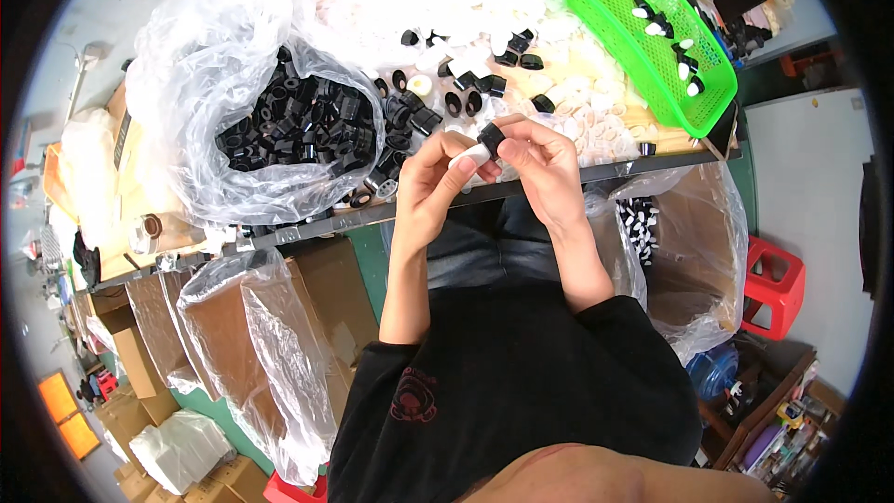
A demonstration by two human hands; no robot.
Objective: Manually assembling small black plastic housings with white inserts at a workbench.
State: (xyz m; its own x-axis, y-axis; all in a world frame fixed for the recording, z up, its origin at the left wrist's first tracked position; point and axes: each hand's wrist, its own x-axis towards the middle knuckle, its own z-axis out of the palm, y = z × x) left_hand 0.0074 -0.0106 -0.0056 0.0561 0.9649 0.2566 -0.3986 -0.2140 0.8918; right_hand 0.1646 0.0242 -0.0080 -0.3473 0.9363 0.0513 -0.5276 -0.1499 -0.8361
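Note:
My left hand [430, 184] pinches a white rounded plastic piece [470, 156] between thumb and fingers. Against it, my right hand [547, 170] grips a short black ribbed cap [491, 138]. The two parts touch, held just above the table's front edge; I cannot tell how far they are joined. Loose black caps [466, 104] lie on the table beyond my hands, some standing and some on their sides. Many small white translucent pieces [605, 135] are strewn to the right of them.
A clear plastic bag [177, 135] full of black caps [298, 121] stands open at left. At far right sits a green basket [684, 110] with several black-and-white assembled pieces. Below the table edge, a plastic-lined carton [694, 251] holds more such pieces, beside a red stool [780, 289].

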